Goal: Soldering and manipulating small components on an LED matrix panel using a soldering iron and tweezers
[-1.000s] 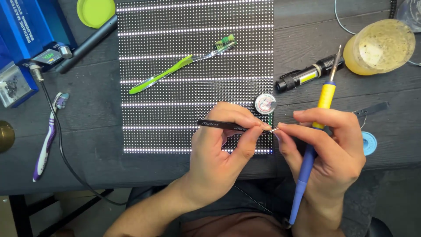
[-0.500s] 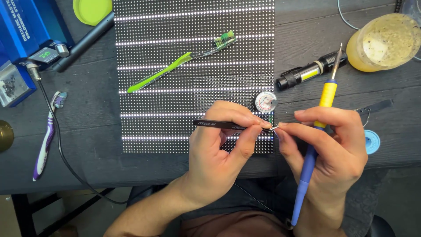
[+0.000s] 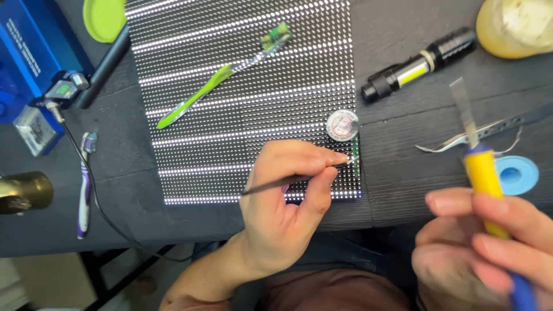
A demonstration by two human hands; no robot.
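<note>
Left hand: the left hand (image 3: 282,201) is closed in a pinch grip on black tweezers (image 3: 294,179), thumb and forefinger pressing the shaft near its tip.
Tweezers: held nearly level; the tips point right and meet the right edge of the LED panel (image 3: 242,98), just below the round tin (image 3: 343,125).
Right hand: the right hand (image 3: 489,242) is wrapped around a soldering iron (image 3: 484,178) with a yellow grip and blue lower body. It is blurred and raised off the table, well apart from the left hand.
Soldering iron: tip pointing up and away from the person, over the bare tabletop right of the panel.
LED panel: lies flat on the dark wooden table (image 3: 403,144), with rows of lit white dots across its face.
On the panel: a green toothbrush (image 3: 222,78) lies diagonally across the upper half.
Right of the panel: a black flashlight (image 3: 417,63) with a yellow band; metal tweezers (image 3: 466,137); a blue solder spool (image 3: 517,174); a yellow container (image 3: 515,26) at the top corner.
Left of the panel: a purple toothbrush (image 3: 85,184); a blue box (image 3: 34,52); a green lid (image 3: 103,17); a brass object (image 3: 23,191) at the table edge.
</note>
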